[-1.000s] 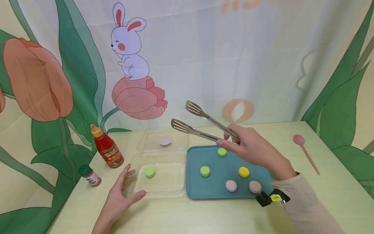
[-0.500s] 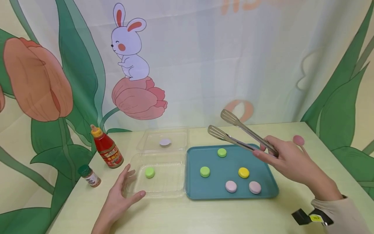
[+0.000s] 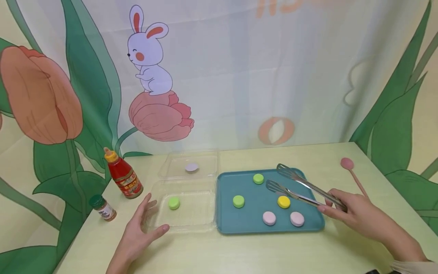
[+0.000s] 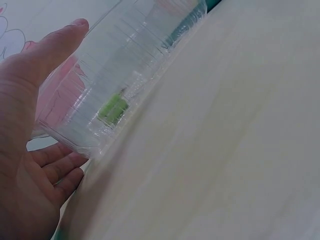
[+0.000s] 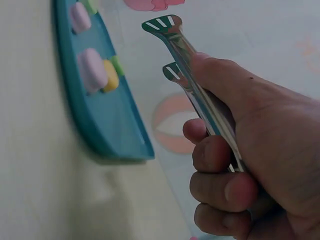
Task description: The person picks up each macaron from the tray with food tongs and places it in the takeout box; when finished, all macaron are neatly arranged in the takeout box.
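My right hand (image 3: 359,217) grips a pair of metal tongs (image 3: 316,189) with slotted ends, their arms spread apart over the far right of the teal tray (image 3: 224,224). Nothing sits between the tong ends. On that tray lie two green macarons (image 3: 238,201), a yellow macaron (image 3: 283,201) and two pale pink macarons (image 3: 269,218). My left hand (image 3: 138,232) is at the left side of a clear plastic box (image 3: 202,228), thumb and fingers spread around its near-left corner. Whether they touch it I cannot tell. One green macaron (image 4: 113,108) is inside the box.
The box's lid (image 3: 212,160), bearing a small white oval label (image 3: 191,167), lies folded back. Left of it stand a red sauce bottle (image 3: 124,175) and a green-capped spice jar (image 3: 103,207). A pink spoon (image 3: 347,163) lies at the right. Behind the table hangs a printed curtain (image 3: 226,76).
My right hand has moved right and lower with the tongs, from above the back of the tray to its right side. My left hand stays at the box.
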A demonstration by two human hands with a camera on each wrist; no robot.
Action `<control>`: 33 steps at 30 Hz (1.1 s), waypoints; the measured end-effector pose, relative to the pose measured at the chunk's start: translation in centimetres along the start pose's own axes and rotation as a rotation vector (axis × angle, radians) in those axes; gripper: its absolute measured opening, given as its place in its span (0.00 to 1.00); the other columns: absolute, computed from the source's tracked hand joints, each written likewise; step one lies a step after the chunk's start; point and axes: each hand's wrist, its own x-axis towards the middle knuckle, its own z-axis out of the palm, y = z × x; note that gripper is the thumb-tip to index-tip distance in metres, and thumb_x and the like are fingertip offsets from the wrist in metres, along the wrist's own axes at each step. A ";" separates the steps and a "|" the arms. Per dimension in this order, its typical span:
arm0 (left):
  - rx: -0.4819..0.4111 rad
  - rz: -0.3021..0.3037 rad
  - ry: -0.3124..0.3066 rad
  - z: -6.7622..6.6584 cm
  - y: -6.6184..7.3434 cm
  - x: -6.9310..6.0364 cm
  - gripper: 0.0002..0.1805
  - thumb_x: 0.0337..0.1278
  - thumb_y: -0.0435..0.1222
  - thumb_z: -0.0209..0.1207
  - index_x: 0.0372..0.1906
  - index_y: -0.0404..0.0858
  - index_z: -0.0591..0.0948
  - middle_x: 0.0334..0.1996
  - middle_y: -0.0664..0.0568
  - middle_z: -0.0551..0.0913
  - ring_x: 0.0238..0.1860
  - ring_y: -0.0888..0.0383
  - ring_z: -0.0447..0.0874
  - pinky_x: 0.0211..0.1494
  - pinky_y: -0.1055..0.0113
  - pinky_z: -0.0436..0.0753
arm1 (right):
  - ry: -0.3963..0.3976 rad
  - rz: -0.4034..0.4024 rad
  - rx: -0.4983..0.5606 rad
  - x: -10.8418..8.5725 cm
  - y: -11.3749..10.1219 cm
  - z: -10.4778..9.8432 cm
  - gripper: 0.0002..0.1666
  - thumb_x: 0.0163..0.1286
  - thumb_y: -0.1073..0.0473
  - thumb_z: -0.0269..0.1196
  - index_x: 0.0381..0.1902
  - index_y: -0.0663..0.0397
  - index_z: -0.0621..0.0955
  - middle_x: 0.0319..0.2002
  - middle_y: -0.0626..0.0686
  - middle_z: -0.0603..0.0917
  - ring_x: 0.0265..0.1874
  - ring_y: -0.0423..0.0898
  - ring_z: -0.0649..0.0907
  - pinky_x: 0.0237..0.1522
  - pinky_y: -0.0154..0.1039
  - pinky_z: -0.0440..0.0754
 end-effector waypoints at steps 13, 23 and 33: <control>-0.016 0.010 0.005 0.1 -0.4 0.1 0.68 0.62 0.51 0.81 0.94 0.55 0.45 0.86 0.42 0.66 0.85 0.38 0.66 0.87 0.25 0.53 | -0.151 0.044 0.053 -0.9 2.6 0.9 0.09 0.81 0.52 0.71 0.40 0.38 0.80 0.27 0.36 0.73 0.27 0.31 0.72 0.25 0.32 0.69; -0.004 -0.009 0.002 0.2 -0.2 0.1 0.68 0.62 0.53 0.81 0.94 0.55 0.45 0.86 0.43 0.66 0.86 0.39 0.64 0.88 0.28 0.53 | -0.194 0.074 0.033 -1.5 3.6 0.2 0.09 0.82 0.48 0.70 0.40 0.36 0.81 0.26 0.36 0.72 0.29 0.33 0.73 0.28 0.33 0.70; -0.004 -0.018 0.001 0.1 -0.2 0.0 0.68 0.62 0.53 0.80 0.94 0.56 0.44 0.87 0.43 0.66 0.86 0.39 0.63 0.88 0.28 0.53 | -0.198 0.031 0.050 -1.5 3.8 0.3 0.10 0.84 0.50 0.68 0.38 0.34 0.81 0.25 0.33 0.70 0.29 0.32 0.73 0.27 0.32 0.70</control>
